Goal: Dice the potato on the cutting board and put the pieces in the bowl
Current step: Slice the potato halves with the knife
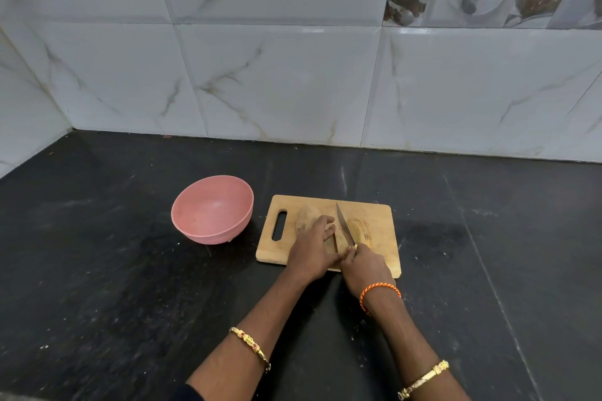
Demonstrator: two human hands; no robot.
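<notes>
Here, from the head camera, a wooden cutting board [329, 231] lies flat on a dark stone counter [114, 270], its handle slot at the left end. On the board sits a potato [306, 216], brown-skinned, with its far-left part showing past the fingers and a paler piece showing just left of the blade. The left hand [314, 246] lies over the potato with fingers bent down onto it, holding it in place against the board. The right hand [363, 265] is closed around the handle of a knife [345, 226], of which only a small yellow bit shows at the fingers; the thin blade runs away from the person, angled up and slightly left, its lower part at the potato right beside the left fingertips. Whether the edge has entered the potato cannot be told. To the right of the blade, a cluster of thin cut slices [360, 228] rests on the board, standing close together on edge. A pink bowl [212, 209] stands on the counter just left of the board, apart from it, with nothing visible inside. An orange braided band circles the right wrist, and gold bangles sit on both forearms. Behind the counter rises a wall of white marbled tiles [277, 75].
</notes>
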